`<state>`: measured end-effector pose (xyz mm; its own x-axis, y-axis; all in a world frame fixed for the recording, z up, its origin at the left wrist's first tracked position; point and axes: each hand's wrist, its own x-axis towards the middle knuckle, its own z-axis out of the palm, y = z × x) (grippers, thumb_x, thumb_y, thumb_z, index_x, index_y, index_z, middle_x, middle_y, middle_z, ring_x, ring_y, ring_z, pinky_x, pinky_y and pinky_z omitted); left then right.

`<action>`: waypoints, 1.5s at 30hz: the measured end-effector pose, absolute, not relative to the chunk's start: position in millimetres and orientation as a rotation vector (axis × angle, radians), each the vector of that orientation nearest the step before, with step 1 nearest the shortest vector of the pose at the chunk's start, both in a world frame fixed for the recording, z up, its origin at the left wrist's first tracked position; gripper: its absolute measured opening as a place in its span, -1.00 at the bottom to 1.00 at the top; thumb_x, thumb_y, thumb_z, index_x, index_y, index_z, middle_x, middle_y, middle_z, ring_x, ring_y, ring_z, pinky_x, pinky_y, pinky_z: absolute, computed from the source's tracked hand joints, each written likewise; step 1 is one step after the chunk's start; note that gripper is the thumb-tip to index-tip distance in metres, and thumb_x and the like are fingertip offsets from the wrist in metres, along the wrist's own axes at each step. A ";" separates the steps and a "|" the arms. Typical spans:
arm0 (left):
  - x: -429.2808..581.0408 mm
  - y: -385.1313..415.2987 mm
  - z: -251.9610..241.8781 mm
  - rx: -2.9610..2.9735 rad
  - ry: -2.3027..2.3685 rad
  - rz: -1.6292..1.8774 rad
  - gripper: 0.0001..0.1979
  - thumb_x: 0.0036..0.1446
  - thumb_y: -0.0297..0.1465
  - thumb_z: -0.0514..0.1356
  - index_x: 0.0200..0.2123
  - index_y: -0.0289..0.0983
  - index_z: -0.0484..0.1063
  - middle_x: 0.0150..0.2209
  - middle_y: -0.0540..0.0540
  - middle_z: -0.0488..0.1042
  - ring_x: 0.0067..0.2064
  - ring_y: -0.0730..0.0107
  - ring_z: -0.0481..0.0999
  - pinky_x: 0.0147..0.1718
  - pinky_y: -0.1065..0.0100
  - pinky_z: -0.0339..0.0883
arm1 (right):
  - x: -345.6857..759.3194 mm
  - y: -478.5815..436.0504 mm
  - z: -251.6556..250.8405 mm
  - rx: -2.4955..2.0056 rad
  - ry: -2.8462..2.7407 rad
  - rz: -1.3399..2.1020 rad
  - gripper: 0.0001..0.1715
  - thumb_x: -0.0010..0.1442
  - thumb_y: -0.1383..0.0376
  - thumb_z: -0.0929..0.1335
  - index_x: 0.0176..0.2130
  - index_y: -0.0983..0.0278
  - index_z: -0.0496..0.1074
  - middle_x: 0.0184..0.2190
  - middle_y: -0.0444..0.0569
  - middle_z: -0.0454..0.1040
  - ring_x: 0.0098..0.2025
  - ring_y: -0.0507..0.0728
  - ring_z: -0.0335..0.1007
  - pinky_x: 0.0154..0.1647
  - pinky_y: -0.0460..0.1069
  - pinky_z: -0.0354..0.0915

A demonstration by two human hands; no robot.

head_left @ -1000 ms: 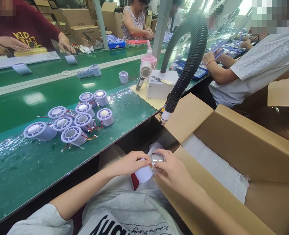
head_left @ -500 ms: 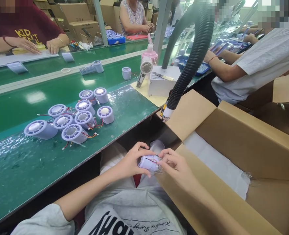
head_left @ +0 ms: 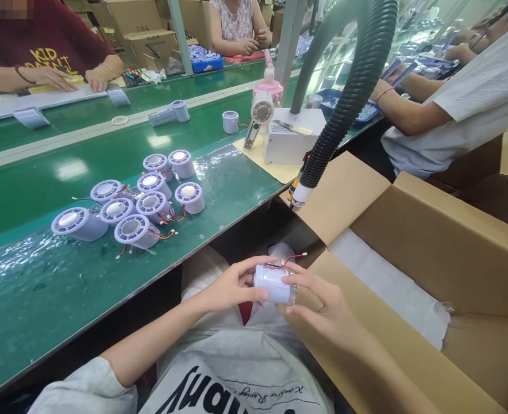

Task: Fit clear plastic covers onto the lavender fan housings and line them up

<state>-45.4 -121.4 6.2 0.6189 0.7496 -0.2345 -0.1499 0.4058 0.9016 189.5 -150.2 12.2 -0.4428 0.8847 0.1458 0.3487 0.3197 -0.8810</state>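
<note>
Above my lap I hold a lavender cylindrical fan housing (head_left: 273, 283) lying on its side, with a red-and-black wire lead (head_left: 286, 261) sticking out on top. My left hand (head_left: 237, 283) wraps around its left end, thumb along the near side. On the right end, the fingers of my right hand (head_left: 318, 293) press against the housing, thumb below. A clear edge, perhaps plastic, shows at that right end. Several similar lavender housings (head_left: 133, 230) with round silvery centres and loose wires stand grouped on the green bench (head_left: 85, 287) to my left.
A large open cardboard box (head_left: 443, 230) with white lining (head_left: 392, 287) stands at my right. A black corrugated hose (head_left: 344, 121) hangs before it. Beyond are a white box-shaped stand (head_left: 292, 144), a small handheld fan (head_left: 260, 112), and co-workers along the line.
The housing has turned in my hands, and its wire lead now points up and right. My right fingers have shifted from the wires onto the housing's side. The camera view has moved slightly.
</note>
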 end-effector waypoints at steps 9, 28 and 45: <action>-48.4 -121.1 20.6 1.297 0.666 0.666 -0.31 -0.10 -0.41 0.44 0.14 -0.06 0.38 0.19 -0.14 0.37 0.08 0.17 0.46 0.01 0.25 0.37 | 188.0 -151.2 28.2 -1.140 -1.706 1.384 -0.55 0.13 0.25 0.46 0.02 0.13 0.39 0.03 0.00 0.48 0.02 0.23 0.46 0.06 0.14 0.44; -0.9 -7.0 11.7 1.011 0.829 0.747 -0.35 -0.15 -0.20 0.45 0.00 -0.37 0.45 -0.07 -0.26 0.55 -0.13 0.27 0.53 -0.10 0.30 0.32 | 177.5 -66.2 -28.9 -1.012 -1.078 1.351 -0.29 -0.04 -0.03 0.52 -0.04 0.17 0.24 -0.04 0.09 0.49 -0.04 0.26 0.48 0.00 0.18 0.42; -27.0 -31.1 12.7 1.158 0.683 0.654 -0.24 -0.22 -0.44 0.48 0.10 -0.18 0.31 0.11 -0.22 0.38 0.00 0.19 0.48 -0.06 0.20 0.39 | 193.6 -79.1 -17.9 -0.921 -1.404 1.252 -0.51 -0.03 0.23 0.56 -0.11 0.19 0.42 0.10 0.06 0.42 0.15 0.25 0.35 0.12 0.17 0.37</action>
<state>-27.0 -31.1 12.7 0.6301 0.7633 -0.1428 -0.1087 0.2688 0.9570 193.6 -79.1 -17.9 -0.2101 0.9598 0.1861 -0.0754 0.1739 -0.9819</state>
